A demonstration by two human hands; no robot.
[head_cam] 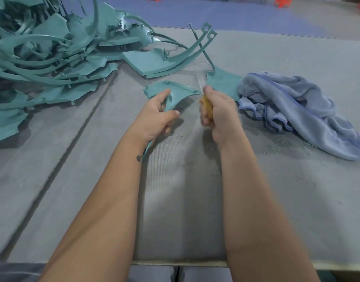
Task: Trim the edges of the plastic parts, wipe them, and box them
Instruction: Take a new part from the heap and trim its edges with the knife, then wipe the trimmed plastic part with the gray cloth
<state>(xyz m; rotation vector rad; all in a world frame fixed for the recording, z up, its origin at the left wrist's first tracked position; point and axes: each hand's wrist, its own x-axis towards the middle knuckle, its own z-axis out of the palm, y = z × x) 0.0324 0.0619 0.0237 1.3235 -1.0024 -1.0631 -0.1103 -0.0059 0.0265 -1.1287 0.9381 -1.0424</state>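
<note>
While my forearms reach out over the grey desk, my left hand grips a teal plastic part, fingers curled round its near edge and the thumb out along it, holding it just above the mat. My right hand is clenched on a yellow-handled tool, blurred, its tip at the part's right-hand corner. Fine shavings lie on the desk to the right, beside a crumpled blue cloth. Another teal piece lies just beyond my right hand, against the cloth. Farther off, at the left, sits a tangled heap of teal parts.
</note>
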